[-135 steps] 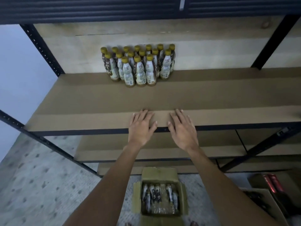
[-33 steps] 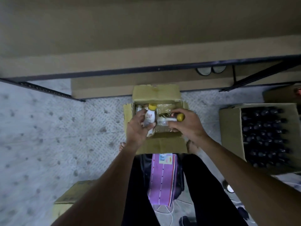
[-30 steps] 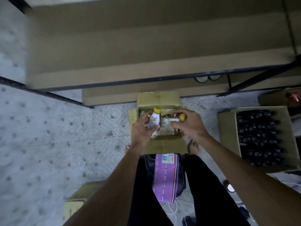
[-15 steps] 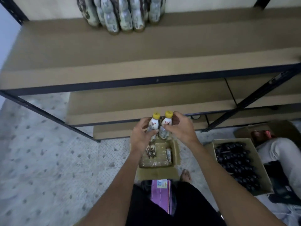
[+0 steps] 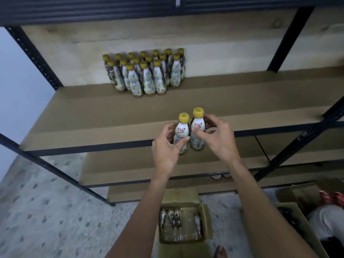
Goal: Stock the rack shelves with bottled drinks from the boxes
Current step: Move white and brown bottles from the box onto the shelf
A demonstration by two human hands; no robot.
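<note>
I hold two white-labelled, yellow-capped drink bottles upright, side by side, at the front edge of the brown shelf (image 5: 96, 120). My left hand (image 5: 167, 148) grips the left bottle (image 5: 182, 130). My right hand (image 5: 216, 138) grips the right bottle (image 5: 198, 127). A cluster of several identical bottles (image 5: 147, 73) stands at the back of the same shelf, against the wooden backboard. Below, on the floor, the open cardboard box (image 5: 206, 222) holds a few bottles lying in plastic wrap.
Black metal uprights (image 5: 35, 58) frame the rack, and lower shelves (image 5: 130, 168) sit beneath. A second cardboard box (image 5: 290, 231) with dark bottles stands at the right, beside another person's leg (image 5: 327, 218). My bare foot (image 5: 220, 252) shows next to the box.
Both hands have lifted the two bottles from just above the box up to the front edge of the shelf. My view has tilted up toward the rack.
</note>
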